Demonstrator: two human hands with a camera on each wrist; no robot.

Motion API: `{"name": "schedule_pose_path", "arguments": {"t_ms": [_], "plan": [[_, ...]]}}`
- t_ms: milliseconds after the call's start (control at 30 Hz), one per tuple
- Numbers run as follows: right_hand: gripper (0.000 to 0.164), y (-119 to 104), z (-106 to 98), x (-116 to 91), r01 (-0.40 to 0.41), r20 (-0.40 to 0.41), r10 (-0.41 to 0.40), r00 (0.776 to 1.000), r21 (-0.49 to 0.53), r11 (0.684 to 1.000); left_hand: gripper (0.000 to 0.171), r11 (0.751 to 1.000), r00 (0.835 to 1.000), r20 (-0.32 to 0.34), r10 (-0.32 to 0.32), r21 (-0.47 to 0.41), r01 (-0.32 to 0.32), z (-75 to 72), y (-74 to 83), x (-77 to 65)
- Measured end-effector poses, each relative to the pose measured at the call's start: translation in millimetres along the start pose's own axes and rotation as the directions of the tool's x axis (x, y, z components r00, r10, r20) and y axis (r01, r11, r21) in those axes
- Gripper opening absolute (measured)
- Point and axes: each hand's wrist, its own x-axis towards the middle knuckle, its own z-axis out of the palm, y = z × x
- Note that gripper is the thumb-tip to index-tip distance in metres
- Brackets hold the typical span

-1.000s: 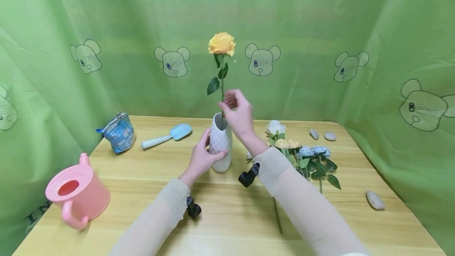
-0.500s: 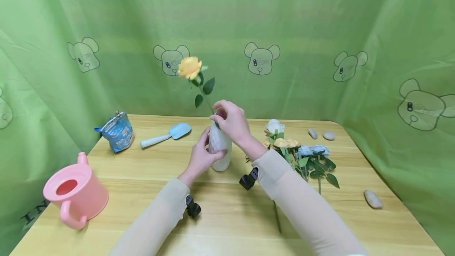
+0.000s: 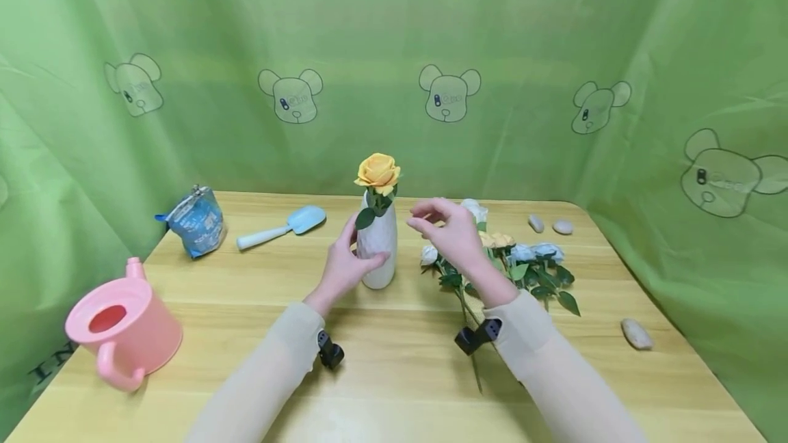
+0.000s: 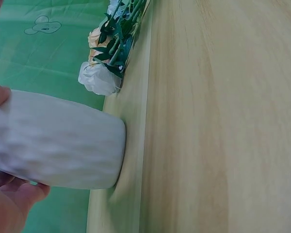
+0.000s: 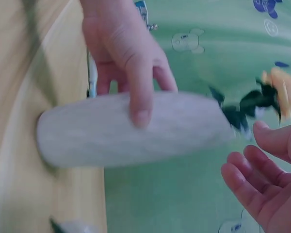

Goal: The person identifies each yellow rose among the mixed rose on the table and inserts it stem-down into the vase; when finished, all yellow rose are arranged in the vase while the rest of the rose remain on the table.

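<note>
A white textured vase (image 3: 378, 251) stands upright on the wooden table, and my left hand (image 3: 346, 264) grips its side with the thumb across the front. One yellow rose (image 3: 377, 173) sits in the vase, its bloom just above the rim and its leaves hanging over the edge; the stem inside is hidden. My right hand (image 3: 452, 232) is in the air right of the vase, holding nothing, fingers loosely bent. In the right wrist view that hand's fingers (image 5: 254, 182) are apart from the rose. Beneath the right forearm lie white, yellow and blue roses (image 3: 532, 255) with green leaves.
At the left are a pink watering can (image 3: 126, 327), a blue bag (image 3: 198, 223) and a light blue trowel (image 3: 283, 227). Several grey stones (image 3: 636, 334) lie on the right side of the table (image 3: 382, 374). A green curtain (image 3: 369, 19) hangs behind.
The yellow rose has sunk down into the vase, leaning left midway, then standing straighter. My right hand has let go of its stem and moved right. The left hand keeps its grip.
</note>
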Motion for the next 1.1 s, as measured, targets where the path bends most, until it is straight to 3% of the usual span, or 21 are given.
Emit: {"name": "schedule_pose_path", "arguments": {"t_ms": [233, 300, 367, 467, 533, 600, 733, 933, 1100], "plan": [[0.021, 23, -36, -28, -0.112, -0.038, 0.112, 0.993, 0.006, 0.994, 0.078, 0.999, 0.999, 0.022, -0.042, -0.019, 0.042, -2.7, 4.2, -1.6], [0.022, 26, -48, -34, -0.14, -0.051, 0.141, 0.989, 0.024, 0.99, 0.079, 0.999, 0.999, 0.033, -0.039, -0.03, 0.04, -3.6, 4.4, -2.5], [0.022, 24, -59, -41, -0.155, -0.068, 0.156, 0.985, 0.028, 0.988, 0.079, 0.998, 0.998, 0.049, -0.044, -0.037, 0.046, -6.1, 14.4, -5.6], [0.026, 37, -73, -51, -0.183, -0.093, 0.186, 0.978, 0.038, 0.982, 0.08, 0.998, 0.997, 0.059, -0.044, -0.04, 0.046, -5.9, 13.4, -4.7], [0.028, 49, -82, -57, -0.195, -0.119, 0.198, 0.973, 0.039, 0.98, 0.082, 0.998, 0.997, 0.057, -0.054, -0.037, 0.056, -5.4, 14.6, -3.7], [0.031, 64, -89, -63, -0.211, -0.138, 0.216, 0.966, 0.054, 0.976, 0.084, 0.998, 0.998, 0.043, -0.051, -0.039, 0.053, -2.7, 5.7, -0.5], [0.031, 76, -100, -76, -0.233, -0.167, 0.238, 0.957, 0.047, 0.971, 0.084, 0.998, 0.999, 0.02, -0.041, -0.053, 0.042, -2.1, 7.2, -0.7], [0.029, 95, -110, -93, -0.323, -0.135, 0.323, 0.937, 0.017, 0.946, 0.078, 0.997, 0.999, -0.001, -0.041, -0.066, 0.041, -0.5, 4.5, -1.3], [0.035, 113, -115, -104, -0.439, -0.076, 0.435, 0.897, -0.058, 0.896, 0.076, 0.998, 0.999, -0.006, -0.034, -0.055, 0.034, 1.2, 3.0, -1.4]]}}
